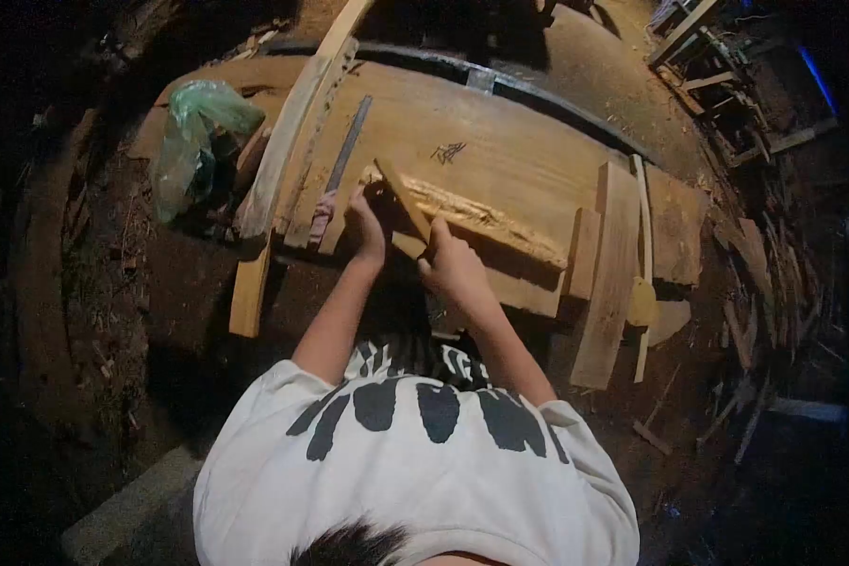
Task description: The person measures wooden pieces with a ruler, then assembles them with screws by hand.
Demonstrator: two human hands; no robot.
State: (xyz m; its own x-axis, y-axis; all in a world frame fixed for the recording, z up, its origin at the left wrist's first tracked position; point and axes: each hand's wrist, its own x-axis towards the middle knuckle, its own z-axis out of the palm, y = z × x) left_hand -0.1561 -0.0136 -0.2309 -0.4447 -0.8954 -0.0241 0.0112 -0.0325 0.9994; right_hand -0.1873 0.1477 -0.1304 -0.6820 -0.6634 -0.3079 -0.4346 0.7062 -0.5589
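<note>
My right hand (453, 262) is closed around the lower end of a narrow wooden piece (402, 198), which slants up and to the left. Close to its upper end, my left hand (366, 226) is at the left end of a rough-edged wooden block (481, 219); its fingers are partly hidden in shadow, and what they grip cannot be made out. The block lies across the near part of a wooden board (528, 141). Left of my left hand is a dark metal bar (351, 141) with a cloth-wrapped handle (323, 219). Several nails (449, 152) lie beyond the block.
A green plastic bag (198, 132) sits at the left, beside a long wooden beam (288, 141). Planks (606, 283) and a thin strip with a round yellowish piece (640, 302) stand at the right. Wood scraps (774, 274) lie on the ground farther right.
</note>
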